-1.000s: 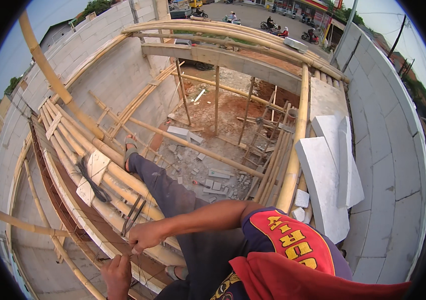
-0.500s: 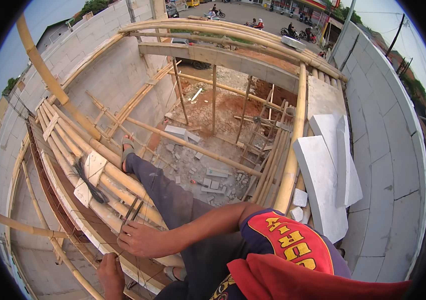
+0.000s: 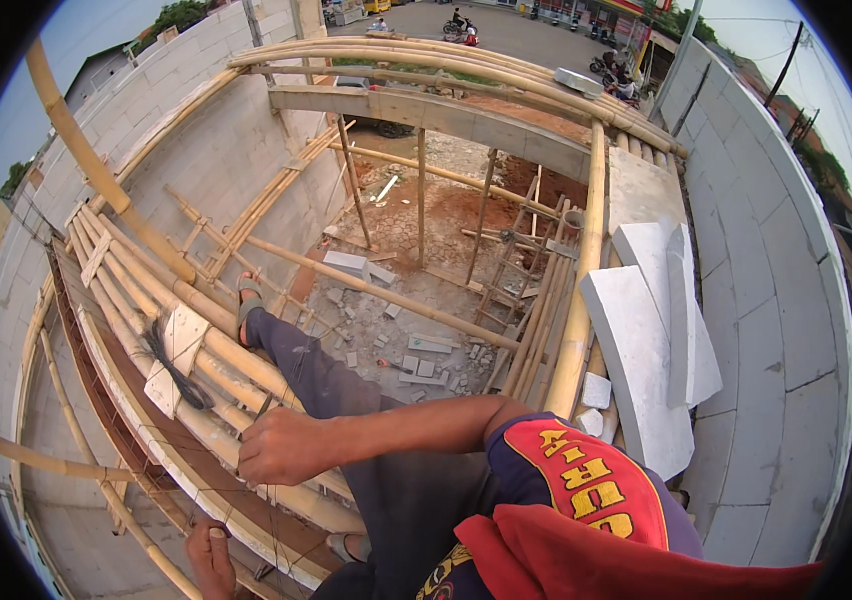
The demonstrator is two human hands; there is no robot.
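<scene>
My right hand [image 3: 286, 447] is closed around dark pincers [image 3: 265, 404], whose handles are mostly hidden by the fist. It hovers above the long wooden formwork board [image 3: 184, 456], beside the bamboo poles. Lower and to the left, my left hand [image 3: 211, 560] is closed with thumb and forefinger pressed together. Thin dark wires and bars run near both hands along the formwork. What the left fingers hold, if anything, is too small to make out. A bundle of black tie wire [image 3: 174, 368] lies on a wooden plate [image 3: 186, 335] across the bamboo.
My sandalled foot [image 3: 249, 297] stands on the bamboo poles [image 3: 208, 325]. Far below is a ground floor strewn with block rubble [image 3: 426, 368]. White lightweight blocks [image 3: 636, 350] lean at the right, beside a grey block wall [image 3: 756, 330]. A bamboo pole [image 3: 381, 298] crosses the opening.
My right hand has turned, so the pincers' two long handles no longer stand out above it. My left hand has moved slightly down and left, away from the right one.
</scene>
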